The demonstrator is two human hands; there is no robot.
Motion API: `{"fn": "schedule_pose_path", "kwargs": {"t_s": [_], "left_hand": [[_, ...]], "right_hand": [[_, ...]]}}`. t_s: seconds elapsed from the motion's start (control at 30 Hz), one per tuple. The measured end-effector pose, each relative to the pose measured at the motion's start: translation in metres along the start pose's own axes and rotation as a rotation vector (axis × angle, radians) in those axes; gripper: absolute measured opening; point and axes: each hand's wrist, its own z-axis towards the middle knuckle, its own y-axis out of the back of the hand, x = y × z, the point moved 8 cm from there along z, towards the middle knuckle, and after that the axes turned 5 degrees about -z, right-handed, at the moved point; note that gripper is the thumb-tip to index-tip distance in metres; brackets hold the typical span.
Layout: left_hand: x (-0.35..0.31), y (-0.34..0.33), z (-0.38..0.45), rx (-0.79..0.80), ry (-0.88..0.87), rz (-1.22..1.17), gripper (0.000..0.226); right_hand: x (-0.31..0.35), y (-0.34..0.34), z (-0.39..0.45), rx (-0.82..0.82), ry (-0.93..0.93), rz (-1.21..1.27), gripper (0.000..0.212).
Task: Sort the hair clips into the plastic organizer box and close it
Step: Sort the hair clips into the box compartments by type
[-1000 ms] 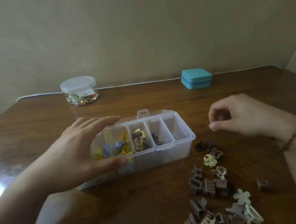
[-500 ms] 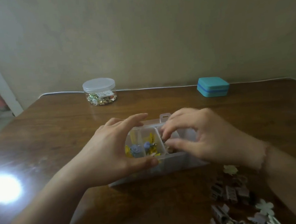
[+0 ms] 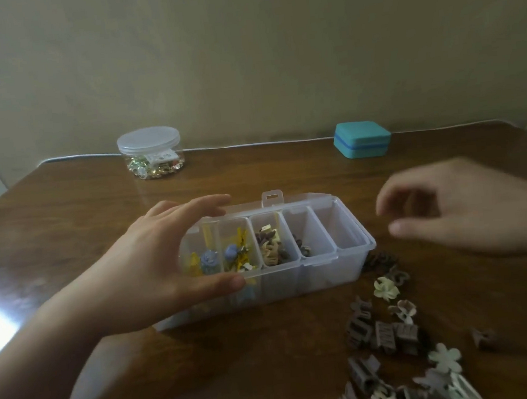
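Centrally, the clear plastic organizer box [image 3: 293, 254] sits on the brown wooden tabletop [image 3: 253, 174], lid open. Yellow and blue clips fill its left compartments, brown and cream ones the middle; the rightmost compartment holds nothing. Left hand [image 3: 153, 268] grasps the box's left end, thumb on the front wall. Right hand [image 3: 456, 209], blurred, hovers right of the box, fingers loose, holding nothing. Loose brown and cream hair clips [image 3: 394, 331] lie toward the front right corner. Round lidded jar [image 3: 150, 152] and teal case [image 3: 362, 139] stand along the far edge.

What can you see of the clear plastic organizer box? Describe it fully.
The organizer box is translucent plastic, long, divided into compartments, lid open with its latch tab behind. Left compartments hold yellow and blue clips, the middle brown and cream ones; the rightmost looks empty. It rests on the wooden table, its left end gripped by the left hand.
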Motion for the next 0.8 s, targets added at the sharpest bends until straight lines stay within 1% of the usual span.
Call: {"fn": "schedule_pose_path", "kwargs": {"t_s": [0.03,0.07,0.1,0.17,0.27,0.33,0.4,0.47,0.5,0.53,0.57,0.6,0.67,0.73,0.8], "left_hand": [[0.001,0.001,0.0,-0.002,-0.003,-0.005,0.098],[0.002,0.002,0.0,-0.001,-0.006,-0.008,0.099],[0.003,0.003,0.0,0.0,-0.007,-0.009,0.099],[0.004,0.004,0.0,-0.004,-0.01,-0.013,0.097],[0.002,0.005,0.0,-0.009,-0.024,-0.007,0.096],[0.002,0.004,0.0,-0.008,-0.03,-0.007,0.096],[0.002,0.004,0.0,-0.006,-0.031,-0.006,0.095],[0.002,0.004,0.0,-0.003,-0.032,-0.004,0.094],[0.002,0.004,0.0,-0.001,-0.033,-0.001,0.094],[0.002,0.003,0.0,0.0,-0.033,-0.001,0.093],[0.002,0.003,0.0,0.001,-0.032,-0.002,0.094],[0.003,0.003,0.0,-0.001,-0.031,-0.005,0.094],[0.004,0.004,-0.001,-0.005,-0.029,-0.007,0.094],[0.004,0.003,-0.001,-0.003,-0.03,-0.004,0.094],[0.005,0.003,-0.001,0.001,-0.022,-0.007,0.094]], "right_hand": [[-0.008,-0.021,0.001,0.219,-0.053,-0.102,0.022],[-0.013,-0.036,0.001,0.364,-0.086,-0.163,0.029],[-0.014,-0.044,0.002,0.426,-0.101,-0.155,0.032],[-0.011,-0.049,0.008,0.414,-0.097,-0.078,0.026],[-0.014,-0.048,0.011,0.38,-0.089,-0.084,0.019],[-0.019,-0.04,0.011,0.322,-0.094,-0.092,0.019],[-0.022,-0.023,0.013,0.169,-0.09,-0.034,0.02],[-0.014,0.001,0.014,-0.116,-0.035,0.098,0.022],[-0.006,0.011,0.013,-0.269,0.008,0.218,0.021],[0.003,0.016,0.01,-0.393,0.044,0.358,0.019],[0.013,0.017,0.009,-0.471,0.067,0.487,0.017],[0.024,0.012,0.008,-0.508,0.092,0.567,0.016],[0.05,0.0,0.008,-0.504,0.168,0.578,0.015],[0.067,-0.014,0.01,-0.437,0.223,0.489,0.016],[0.066,-0.02,0.012,-0.387,0.216,0.357,0.019]]}}
